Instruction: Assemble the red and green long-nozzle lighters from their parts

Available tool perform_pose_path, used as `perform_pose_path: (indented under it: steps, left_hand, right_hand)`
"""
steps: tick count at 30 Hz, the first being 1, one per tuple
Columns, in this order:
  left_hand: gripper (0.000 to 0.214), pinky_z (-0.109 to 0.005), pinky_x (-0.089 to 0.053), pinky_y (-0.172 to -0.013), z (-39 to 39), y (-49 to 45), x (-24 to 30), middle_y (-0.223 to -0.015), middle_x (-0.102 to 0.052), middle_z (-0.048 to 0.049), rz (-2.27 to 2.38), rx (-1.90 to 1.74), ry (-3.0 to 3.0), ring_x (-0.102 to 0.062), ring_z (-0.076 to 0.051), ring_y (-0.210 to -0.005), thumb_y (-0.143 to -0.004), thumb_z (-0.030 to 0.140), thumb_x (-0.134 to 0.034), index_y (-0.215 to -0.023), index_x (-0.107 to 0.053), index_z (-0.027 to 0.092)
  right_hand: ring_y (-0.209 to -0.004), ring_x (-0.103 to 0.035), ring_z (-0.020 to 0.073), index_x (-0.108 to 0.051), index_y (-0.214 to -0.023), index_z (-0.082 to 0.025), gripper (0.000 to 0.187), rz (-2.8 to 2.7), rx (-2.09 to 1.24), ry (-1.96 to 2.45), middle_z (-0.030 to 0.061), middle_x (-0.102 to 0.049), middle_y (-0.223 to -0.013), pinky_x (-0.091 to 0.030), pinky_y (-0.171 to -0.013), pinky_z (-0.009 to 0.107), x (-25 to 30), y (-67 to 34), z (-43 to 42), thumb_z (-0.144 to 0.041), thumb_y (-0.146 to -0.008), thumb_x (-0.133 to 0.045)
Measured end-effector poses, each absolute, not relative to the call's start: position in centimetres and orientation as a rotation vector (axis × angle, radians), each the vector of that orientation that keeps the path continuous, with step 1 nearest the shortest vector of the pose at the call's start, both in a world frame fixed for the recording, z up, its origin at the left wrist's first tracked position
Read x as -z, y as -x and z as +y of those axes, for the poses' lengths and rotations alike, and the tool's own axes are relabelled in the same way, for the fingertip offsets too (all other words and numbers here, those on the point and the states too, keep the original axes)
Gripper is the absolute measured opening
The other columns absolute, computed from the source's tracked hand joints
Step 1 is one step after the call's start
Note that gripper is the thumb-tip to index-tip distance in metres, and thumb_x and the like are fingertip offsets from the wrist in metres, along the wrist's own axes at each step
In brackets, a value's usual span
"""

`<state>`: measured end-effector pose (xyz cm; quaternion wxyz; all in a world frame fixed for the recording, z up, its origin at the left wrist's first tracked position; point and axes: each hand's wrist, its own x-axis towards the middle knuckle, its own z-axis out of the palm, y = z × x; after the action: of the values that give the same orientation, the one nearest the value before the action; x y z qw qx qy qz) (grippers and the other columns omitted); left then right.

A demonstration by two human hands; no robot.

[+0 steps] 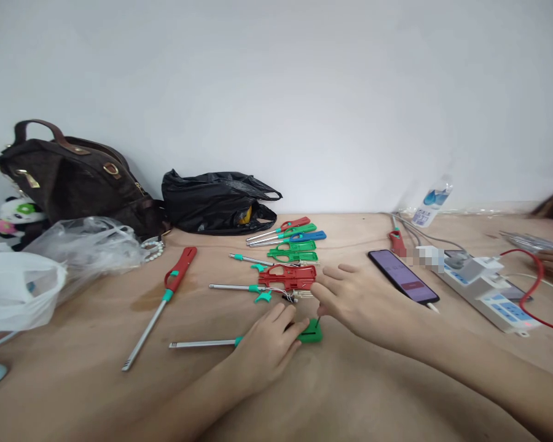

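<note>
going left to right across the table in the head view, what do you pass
white bag → red lighter → left hand on a green tool → right hand → phone → power strip

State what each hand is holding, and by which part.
The left-hand grip holds a silver-tubed long lighter by its green plastic handle; the right-hand grip touches that handle's end.

The left hand [265, 350] holds the green lighter [311, 334] down on the table [96, 393] while the right hand [354, 301] touches its handle
</note>
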<state>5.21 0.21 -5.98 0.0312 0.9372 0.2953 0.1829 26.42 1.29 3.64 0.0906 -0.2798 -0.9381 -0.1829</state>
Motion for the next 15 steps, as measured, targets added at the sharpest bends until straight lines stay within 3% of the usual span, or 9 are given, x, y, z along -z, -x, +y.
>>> perform_pose_path:
  steps: [4, 10, 15]
  left_hand:
    - [0.032, -0.038, -0.051, -0.069, 0.3, -5.2, 6.1, -0.099, -0.055, -0.0103, 0.911, -0.575, -2.881, -0.051, -0.026, -0.088, -0.09, 0.013, -0.045, -0.12, -0.057, 0.014]
    - [0.032, -0.037, -0.05, -0.069, 0.4, -5.2, 6.2, -0.097, -0.055, -0.0098, 0.887, -0.628, -2.884, -0.051, -0.025, -0.087, -0.092, 0.016, -0.041, -0.121, -0.056, 0.016]
    - [0.032, -0.038, -0.05, -0.07, 0.4, -5.2, 6.1, -0.097, -0.055, -0.0104, 0.892, -0.59, -2.876, -0.051, -0.026, -0.088, -0.092, 0.016, -0.042, -0.121, -0.057, 0.015]
  right_hand:
    - [-0.066, -0.058, 0.02, -0.057, -0.074, -0.017, 0.017, -2.784, 0.606, 0.915, 0.0054, -0.062, -0.065, -0.039, -0.058, 0.03, -3.0, -26.2, 1.5, -0.017, -0.091, -0.057]
    - [-0.08, -0.059, 0.02, -0.058, -0.09, -0.017, 0.019, -2.811, 0.275, 0.828, 0.0066, -0.065, -0.087, -0.045, -0.07, 0.032, -3.8, -27.3, 1.3, -0.011, -0.096, -0.041]
    - [-0.08, -0.06, 0.0182, -0.06, -0.089, -0.018, 0.015, -2.948, -0.075, 0.778, 0.0032, -0.065, -0.087, -0.044, -0.068, 0.028, -6.1, -27.7, 0.7, -0.005, -0.089, -0.052]
